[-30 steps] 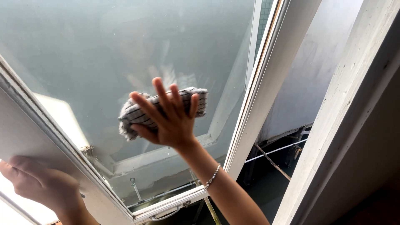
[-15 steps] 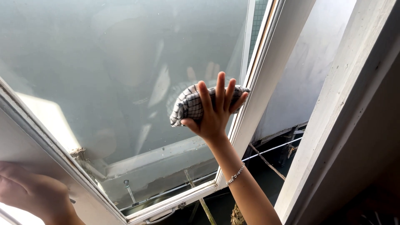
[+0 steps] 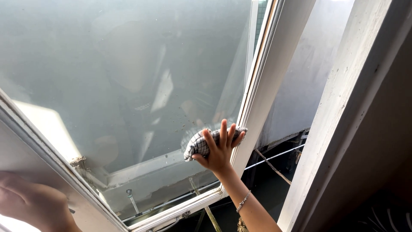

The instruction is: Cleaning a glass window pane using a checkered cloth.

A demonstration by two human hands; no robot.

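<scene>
Pressed flat against the glass, the right hand (image 3: 217, 148) is the grip at work: its fingers (image 3: 223, 132) spread over a bunched checked cloth (image 3: 198, 145), white with dark lines, pinning it to the window pane (image 3: 128, 73). The cloth sits low on the pane, just beside the white sash frame (image 3: 262, 94) on the right and a little above the lower rail of the frame. A thin silver bracelet (image 3: 243, 201) circles the right wrist, and the bare forearm runs down toward the bottom edge of the view.

At the bottom left corner, the left hand (image 3: 32, 206) lies against the near white edge of the sash (image 3: 51, 159); it is blurred and partly cut off, so whether that grip is clenched or merely resting cannot be told.

The pane is hazy, with small dark specks scattered above the cloth. A metal hinge fitting (image 3: 79, 162) shows at the lower left corner of the glass. To the right stands a broad white outer window frame (image 3: 343, 111), and between it and the sash a grey wall (image 3: 300, 81) and some thin rods (image 3: 274, 157) are visible outside.
</scene>
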